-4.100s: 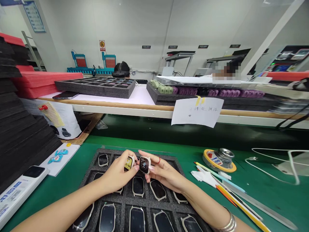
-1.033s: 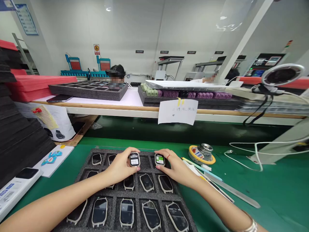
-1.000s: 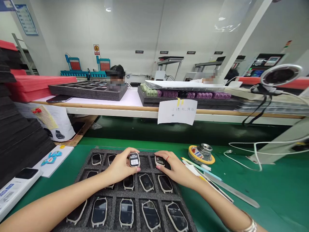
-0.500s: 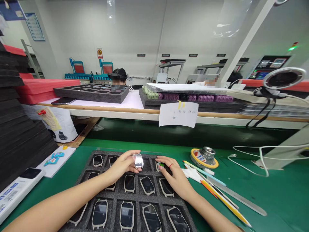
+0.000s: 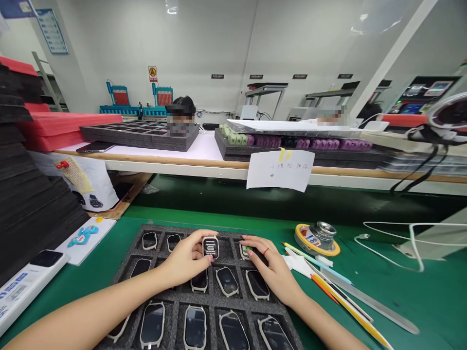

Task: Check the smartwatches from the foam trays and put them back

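Observation:
My left hand (image 5: 193, 255) is closed on a strapless smartwatch (image 5: 210, 247), held above a dark foam tray (image 5: 171, 265). White text is lit on its dark screen, which faces me. My right hand (image 5: 268, 265) lies over the tray's back right compartment. Its fingers and thumb close on another smartwatch (image 5: 244, 251) there, whose screen shows some green; part of that watch is hidden by the hand. Several more strapless watches with dark screens, such as a light-framed watch (image 5: 226, 281), lie in the other compartments.
Right of the tray lie a yellow tape roll (image 5: 302, 248) with a metal piece on it, pens, a metal strip (image 5: 383, 304) and a white cable (image 5: 392, 262). At left are a white box (image 5: 32, 282) and stacked black foam (image 5: 32, 209). A shelf (image 5: 182, 167) crosses behind.
The watch in my left hand has turned from a bright, shiny surface to its lit text screen. My right hand stays at the same compartment. The camera view has shifted slightly.

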{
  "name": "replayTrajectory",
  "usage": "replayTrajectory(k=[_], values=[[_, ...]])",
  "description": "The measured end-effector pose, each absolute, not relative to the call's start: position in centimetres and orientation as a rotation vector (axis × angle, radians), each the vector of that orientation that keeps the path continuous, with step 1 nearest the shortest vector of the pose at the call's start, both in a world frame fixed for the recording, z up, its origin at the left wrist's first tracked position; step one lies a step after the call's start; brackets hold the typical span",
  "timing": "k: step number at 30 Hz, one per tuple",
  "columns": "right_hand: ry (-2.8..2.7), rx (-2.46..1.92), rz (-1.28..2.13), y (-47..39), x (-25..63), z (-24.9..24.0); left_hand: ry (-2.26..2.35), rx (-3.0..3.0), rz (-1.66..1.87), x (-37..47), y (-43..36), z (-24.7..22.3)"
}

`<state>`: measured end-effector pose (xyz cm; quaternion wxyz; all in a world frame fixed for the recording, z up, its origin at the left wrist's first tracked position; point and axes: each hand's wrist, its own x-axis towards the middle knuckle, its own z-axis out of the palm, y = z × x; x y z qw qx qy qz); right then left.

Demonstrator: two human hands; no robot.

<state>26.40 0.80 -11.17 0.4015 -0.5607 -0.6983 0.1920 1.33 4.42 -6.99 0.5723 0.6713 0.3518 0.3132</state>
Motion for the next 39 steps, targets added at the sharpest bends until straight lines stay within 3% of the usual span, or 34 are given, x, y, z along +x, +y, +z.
replayTrajectory(k=[12,28,35,39], values=[[-1.788,-1.41,0.436,0.8,26.5,-11.5,0.844,1.546,0.743,1.5,4.6,-7.0],[-1.944,-1.426,0.246,0.5,26.6,-10.8,0.951,2.413,0.601,3.4,7.3,-6.6],[-2.145,-1.331,0.199,0.8,23.5,-8.4,1.345,2.508,0.487,-2.5,7.6,-2.6],[-2.265,-1.27,0.218,3.0,19.0,-7.2,1.568,2.453,0.376,-4.2,7.5,-3.2]])
